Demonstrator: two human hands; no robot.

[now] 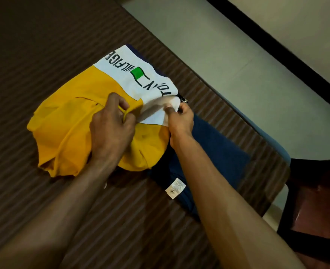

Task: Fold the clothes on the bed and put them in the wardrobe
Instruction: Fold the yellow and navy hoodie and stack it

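A soft yellow-and-white shirt [86, 105] lies crumpled on the ribbed brown bed cover [24, 55], near its edge beside pale floor [209, 45]. The left hand [111, 127] bunches yellow cloth; the right hand [181, 119] pinches a white fold, blurred. It partly overlaps what looks like a navy garment [214, 148].

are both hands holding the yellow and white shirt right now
Yes, the left hand grips a fold of the yellow and white shirt while the right hand pinches its white edge.
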